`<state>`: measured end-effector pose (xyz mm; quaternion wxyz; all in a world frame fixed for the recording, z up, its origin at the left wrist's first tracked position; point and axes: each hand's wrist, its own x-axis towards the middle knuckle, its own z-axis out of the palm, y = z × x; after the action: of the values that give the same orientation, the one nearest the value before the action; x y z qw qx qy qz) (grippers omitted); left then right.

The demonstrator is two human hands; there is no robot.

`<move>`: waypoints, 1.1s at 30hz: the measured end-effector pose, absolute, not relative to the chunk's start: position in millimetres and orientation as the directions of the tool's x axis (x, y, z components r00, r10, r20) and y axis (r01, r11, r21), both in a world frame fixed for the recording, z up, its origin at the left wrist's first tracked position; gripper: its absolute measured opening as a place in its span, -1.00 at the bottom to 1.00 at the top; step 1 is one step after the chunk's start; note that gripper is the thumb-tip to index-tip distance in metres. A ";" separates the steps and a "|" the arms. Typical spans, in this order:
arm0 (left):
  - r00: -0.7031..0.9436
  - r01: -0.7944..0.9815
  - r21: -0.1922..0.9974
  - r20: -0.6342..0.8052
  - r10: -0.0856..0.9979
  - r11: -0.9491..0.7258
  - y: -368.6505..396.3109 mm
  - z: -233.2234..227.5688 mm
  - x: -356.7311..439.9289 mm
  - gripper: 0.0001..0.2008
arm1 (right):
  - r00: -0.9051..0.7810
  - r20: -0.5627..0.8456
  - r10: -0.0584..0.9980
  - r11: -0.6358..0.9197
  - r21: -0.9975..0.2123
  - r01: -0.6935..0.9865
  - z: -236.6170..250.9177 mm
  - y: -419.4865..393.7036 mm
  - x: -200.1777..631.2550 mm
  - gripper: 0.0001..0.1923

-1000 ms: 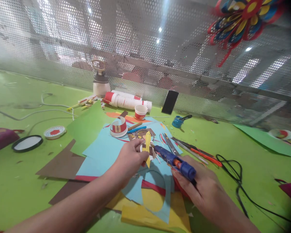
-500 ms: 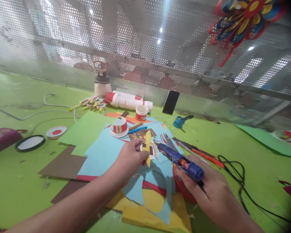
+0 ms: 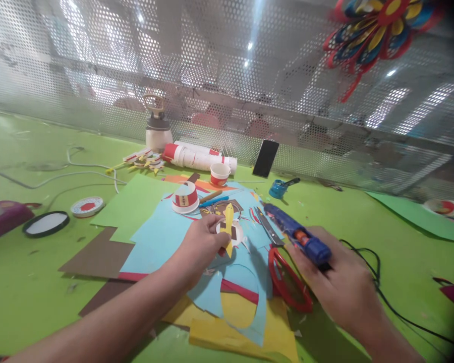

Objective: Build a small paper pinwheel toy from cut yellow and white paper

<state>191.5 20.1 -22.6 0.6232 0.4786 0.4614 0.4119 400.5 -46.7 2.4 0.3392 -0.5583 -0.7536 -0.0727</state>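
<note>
One glue gun [image 3: 297, 234] and one paper figure [image 3: 229, 233] are lying in play. The left hand [image 3: 202, 244] is pinching the figure over the blue paper [image 3: 162, 237]. The right hand [image 3: 342, 282] is gripping the gun, which is now swinging right, away from the figure, above one pair of red-handled scissors [image 3: 283, 275].

Both forearms and the left hand [image 3: 200, 244] and right hand [image 3: 340, 282] are bare.

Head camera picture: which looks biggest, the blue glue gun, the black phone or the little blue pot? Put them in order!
1. Blue glue gun, in the right hand, but it is nearest the camera, so this is unsure.
2. Black phone.
3. Little blue pot.
</note>
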 end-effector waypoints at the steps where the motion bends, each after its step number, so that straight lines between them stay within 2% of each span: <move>1: 0.232 -0.074 0.977 -0.179 0.956 0.200 19.9 -22.2 191.7 -0.76 | -0.106 0.605 0.789 0.325 -0.265 0.908 2.6 -41.8 404.6 -0.83; 5: 0.220 -0.060 0.980 -0.174 0.960 0.192 19.5 -22.0 191.7 -0.75 | 0.056 0.592 0.804 0.132 -0.268 0.954 -2.3 -18.1 426.0 -0.76; 8: 0.243 -0.092 0.978 -0.158 0.957 0.185 18.8 -20.9 191.1 -0.72 | 0.140 0.447 0.883 -0.005 -0.289 0.957 -10.6 -2.3 440.7 -0.70; 11: 0.282 -0.169 0.967 -0.136 0.950 0.189 17.4 -18.2 190.5 -0.73 | 0.131 0.299 0.945 -0.047 -0.273 0.961 -18.7 8.5 450.0 -0.66; 14: 0.313 -0.216 0.951 -0.147 0.938 0.221 15.3 -14.6 190.6 -0.74 | 0.092 0.226 0.970 -0.040 -0.224 0.974 -24.6 14.3 455.8 -0.64; 20: 0.381 -0.268 0.903 -0.219 0.898 0.335 12.1 -12.6 190.5 -0.62 | 0.060 0.222 0.973 -0.013 -0.204 0.979 -27.8 17.1 465.9 -0.68; 24: 0.409 -0.304 0.881 -0.224 0.885 0.363 12.1 -14.8 190.0 -0.51 | 0.082 0.325 0.942 -0.011 -0.215 0.977 -17.1 8.8 452.3 -0.71; 26: 0.427 -0.315 0.876 -0.212 0.879 0.364 12.3 -15.4 190.4 -0.54 | 0.076 0.384 0.920 0.027 -0.258 0.966 -7.5 -1.2 433.7 -0.77; 28: 0.443 -0.326 0.874 -0.195 0.875 0.360 12.1 -15.5 191.0 -0.60 | -0.018 0.441 0.897 0.213 -0.397 0.893 3.2 -13.4 411.2 -0.87; 29: 0.450 -0.330 0.874 -0.187 0.873 0.358 11.9 -15.3 191.3 -0.64 | -0.079 0.445 0.892 0.290 -0.429 0.855 8.4 -19.1 400.1 -0.89; 31: 0.468 -0.334 0.874 -0.171 0.867 0.353 11.1 -14.8 191.6 -0.71 | -0.181 0.443 0.878 0.392 -0.449 0.803 17.6 -27.7 381.3 -0.91; 33: 0.490 -0.335 0.877 -0.151 0.859 0.345 10.0 -14.3 191.6 -0.75 | -0.238 0.429 0.871 0.430 -0.435 0.791 24.4 -30.5 368.8 -0.90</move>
<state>191.6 10.0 -14.3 0.7570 0.4147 0.3158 0.3941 368.8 -30.5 24.4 0.3167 -0.5299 -0.7841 0.0635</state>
